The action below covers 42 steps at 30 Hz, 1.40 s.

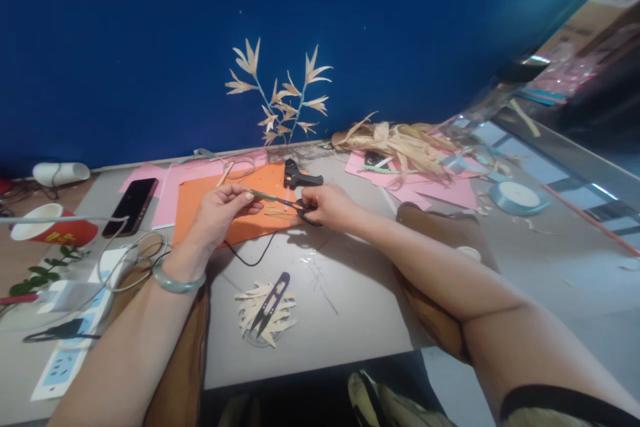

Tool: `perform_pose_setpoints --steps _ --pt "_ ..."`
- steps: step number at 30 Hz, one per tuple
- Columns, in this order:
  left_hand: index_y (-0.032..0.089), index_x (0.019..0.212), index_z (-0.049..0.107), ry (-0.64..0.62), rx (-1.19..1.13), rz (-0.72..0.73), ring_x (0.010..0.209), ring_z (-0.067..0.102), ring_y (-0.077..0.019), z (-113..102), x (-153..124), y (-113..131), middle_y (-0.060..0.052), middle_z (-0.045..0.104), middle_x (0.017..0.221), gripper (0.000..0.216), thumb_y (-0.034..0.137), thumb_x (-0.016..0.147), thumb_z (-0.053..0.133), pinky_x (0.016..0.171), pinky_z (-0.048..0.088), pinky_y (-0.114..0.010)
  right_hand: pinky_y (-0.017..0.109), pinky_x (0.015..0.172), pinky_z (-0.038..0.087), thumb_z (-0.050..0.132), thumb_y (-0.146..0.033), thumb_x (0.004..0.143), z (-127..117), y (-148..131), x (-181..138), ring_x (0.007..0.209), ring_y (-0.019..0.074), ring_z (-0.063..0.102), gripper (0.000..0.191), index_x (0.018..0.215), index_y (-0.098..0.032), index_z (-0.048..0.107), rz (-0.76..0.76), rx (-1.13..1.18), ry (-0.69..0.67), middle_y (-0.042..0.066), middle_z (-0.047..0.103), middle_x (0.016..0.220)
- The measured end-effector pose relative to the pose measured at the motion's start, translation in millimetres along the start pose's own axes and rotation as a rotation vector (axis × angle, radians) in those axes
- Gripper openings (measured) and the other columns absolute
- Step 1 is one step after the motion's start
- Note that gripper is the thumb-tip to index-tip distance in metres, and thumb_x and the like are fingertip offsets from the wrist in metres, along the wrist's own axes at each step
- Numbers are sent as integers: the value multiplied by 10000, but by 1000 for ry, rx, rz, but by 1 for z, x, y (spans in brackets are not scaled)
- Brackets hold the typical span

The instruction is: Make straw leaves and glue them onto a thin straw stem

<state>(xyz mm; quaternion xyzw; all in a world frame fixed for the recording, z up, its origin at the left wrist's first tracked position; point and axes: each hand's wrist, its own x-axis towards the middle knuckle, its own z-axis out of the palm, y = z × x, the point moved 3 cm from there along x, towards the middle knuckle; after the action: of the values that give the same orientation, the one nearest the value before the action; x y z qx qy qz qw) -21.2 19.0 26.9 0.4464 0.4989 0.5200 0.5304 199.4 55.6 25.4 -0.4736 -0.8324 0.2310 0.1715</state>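
My left hand [220,212] pinches a thin pale strip [254,194] over the orange sheet [210,195]. My right hand [330,205] grips a pair of black scissors [293,203], whose blades point left and meet the strip. A green bangle [176,281] rings my left wrist. Both hands hover just above the grey table [345,307].
A black glue gun [299,177] lies behind the hands. Small snips [270,301] rest on a pile of cut pale pieces near the front edge. A phone [131,204], a red paper cup [47,225], a dried husk pile [400,143], a ribbon spool [517,197] and a leaf twig on the blue wall [283,97] surround them.
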Motion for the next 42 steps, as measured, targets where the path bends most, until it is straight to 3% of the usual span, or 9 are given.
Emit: perform_pose_setpoints --steps 8,17,25,32,42 --pt "115 777 656 -38 16 -1 626 708 -165 2 0 -6 -52 726 696 270 291 641 809 713 601 -302 243 554 203 771 -498 632 -1 -5 -3 549 94 322 448 584 -195 444 -84 -25 26 -55 443 547" --pt "117 753 652 -44 -30 -41 614 709 -161 5 0 -5 -38 719 647 271 263 607 827 659 598 -260 248 555 182 770 -415 648 -4 -4 -2 546 104 358 350 585 -193 507 -52 -125 76 -42 477 537" --pt "120 735 656 -72 14 -83 622 715 -156 8 -2 -9 -53 735 661 217 230 621 804 665 596 -236 248 595 230 748 -445 682 -2 -9 -4 584 122 413 303 653 -182 599 -149 -166 68 -3 566 612" --pt "128 696 631 -66 42 -89 635 721 -172 8 -3 -10 -59 735 657 215 241 631 803 675 601 -256 253 591 232 728 -364 693 -5 -8 -5 567 121 420 203 669 -187 634 -97 -223 40 -8 568 586" --pt "115 740 662 -74 30 -106 632 716 -161 8 -2 -10 -63 734 666 215 242 635 801 675 597 -248 260 578 217 730 -395 702 -3 -7 -5 570 125 427 233 657 -189 630 -73 -223 33 4 581 594"
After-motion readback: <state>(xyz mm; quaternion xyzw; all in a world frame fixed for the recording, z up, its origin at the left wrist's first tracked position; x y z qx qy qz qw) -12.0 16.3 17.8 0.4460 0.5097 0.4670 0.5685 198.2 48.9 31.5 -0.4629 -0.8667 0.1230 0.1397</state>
